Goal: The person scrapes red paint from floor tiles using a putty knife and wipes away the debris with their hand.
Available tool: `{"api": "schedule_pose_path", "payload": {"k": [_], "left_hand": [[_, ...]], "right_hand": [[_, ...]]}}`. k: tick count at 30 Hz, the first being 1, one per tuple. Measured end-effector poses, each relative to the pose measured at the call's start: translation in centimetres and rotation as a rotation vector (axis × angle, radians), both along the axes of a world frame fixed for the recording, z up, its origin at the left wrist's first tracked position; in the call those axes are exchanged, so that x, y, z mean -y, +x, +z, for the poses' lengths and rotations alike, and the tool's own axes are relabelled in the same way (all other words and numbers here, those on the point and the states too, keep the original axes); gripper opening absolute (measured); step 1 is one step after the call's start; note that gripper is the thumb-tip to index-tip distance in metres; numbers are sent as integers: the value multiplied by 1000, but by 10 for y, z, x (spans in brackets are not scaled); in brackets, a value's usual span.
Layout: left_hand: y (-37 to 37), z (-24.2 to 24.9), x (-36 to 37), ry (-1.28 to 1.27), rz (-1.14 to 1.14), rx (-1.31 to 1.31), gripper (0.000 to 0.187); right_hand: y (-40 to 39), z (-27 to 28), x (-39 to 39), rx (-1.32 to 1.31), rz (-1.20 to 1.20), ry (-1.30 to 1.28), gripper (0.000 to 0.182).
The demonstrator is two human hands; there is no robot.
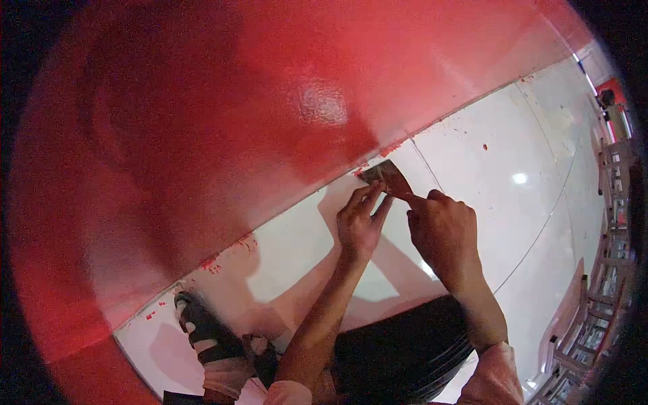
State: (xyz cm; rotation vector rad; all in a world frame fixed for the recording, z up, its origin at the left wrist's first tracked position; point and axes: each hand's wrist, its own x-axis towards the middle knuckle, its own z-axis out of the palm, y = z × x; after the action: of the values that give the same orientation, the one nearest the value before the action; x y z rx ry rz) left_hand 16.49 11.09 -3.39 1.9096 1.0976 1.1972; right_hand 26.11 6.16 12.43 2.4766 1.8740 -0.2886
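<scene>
My right hand (445,233) is closed around the handle of a scraper (395,177), whose wide, dark, flat blade points up toward the foot of the red wall. The handle itself is mostly covered by my fingers. With thumb and fingertips, my left hand (359,223) holds the lower part of the blade. The blade lies at the white tiled floor (486,196), close to the joint with the glossy red wall (270,101). Red paint specks (390,150) mark the floor along that joint, right by the blade.
More red paint flecks (212,264) lie along the wall's base at the left. My sandalled foot (209,331) and dark-clothed leg (398,344) are on the floor below my arms. Stacked chair-like frames (601,304) line the right side. Another person (607,98) is far off at upper right.
</scene>
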Motion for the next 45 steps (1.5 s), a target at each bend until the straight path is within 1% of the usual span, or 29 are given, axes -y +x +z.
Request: {"api": "schedule_pose_path", "payload": {"k": [1, 3, 4, 7, 10, 11, 13, 16, 19, 20, 21, 23, 25, 26, 29, 32, 35, 38, 41, 44, 45], "left_hand": [[1, 1, 1, -35, 11, 12, 27], [1, 0, 4, -14, -25, 13, 27], [0, -1, 4, -3, -39, 10, 27], [2, -1, 1, -33, 13, 7, 27], [2, -1, 0, 21, -16, 9, 27], [2, 0, 2, -58, -8, 18, 27], [3, -3, 0, 6, 24, 9, 26], [0, -4, 4, -36, 1, -14, 30], [1, -4, 0, 27, 31, 3, 28], [3, -10, 3, -16, 4, 51, 28], [3, -13, 5, -56, -25, 97, 27], [3, -21, 6, -53, -15, 87, 26], [3, -2, 1, 30, 54, -15, 25], [3, -2, 0, 35, 45, -21, 24], [-2, 0, 4, 24, -9, -116, 24], [2, 1, 1, -23, 49, -6, 28], [-1, -1, 5, 60, 25, -90, 23], [2, -6, 0, 51, 41, -8, 24], [0, -3, 4, 73, 23, -44, 23], [0, 1, 1, 23, 27, -21, 22], [1, 1, 2, 28, 25, -34, 22]], "right_hand": [[1, 0, 3, -2, 16, 8, 16], [3, 2, 7, -12, 45, 35, 16], [3, 2, 8, -4, 38, 9, 17], [2, -2, -1, 31, 52, -12, 14], [8, 1, 7, -38, 58, 42, 10], [5, -1, 5, -41, 61, 61, 9], [5, -5, 5, -24, 73, 81, 8], [9, -4, 5, -32, 71, 78, 9], [7, -1, 5, -22, 84, 79, 9], [7, 0, 5, -14, 91, 89, 9], [8, -1, 6, -27, 84, 99, 10], [10, -6, 11, -56, 70, 109, 11], [7, -5, 5, -13, 54, 37, 18], [6, -4, 1, 9, 50, 5, 22], [7, -6, 6, 5, 22, 9, 24], [2, -4, -2, 28, 22, -3, 26], [5, -6, 7, 18, 23, 6, 26], [4, -2, -1, 13, 47, 35, 24], [6, 1, 3, 23, 32, -1, 24], [0, 2, 0, 32, 81, 52, 13], [0, 2, 2, 30, 77, 49, 13]]}}
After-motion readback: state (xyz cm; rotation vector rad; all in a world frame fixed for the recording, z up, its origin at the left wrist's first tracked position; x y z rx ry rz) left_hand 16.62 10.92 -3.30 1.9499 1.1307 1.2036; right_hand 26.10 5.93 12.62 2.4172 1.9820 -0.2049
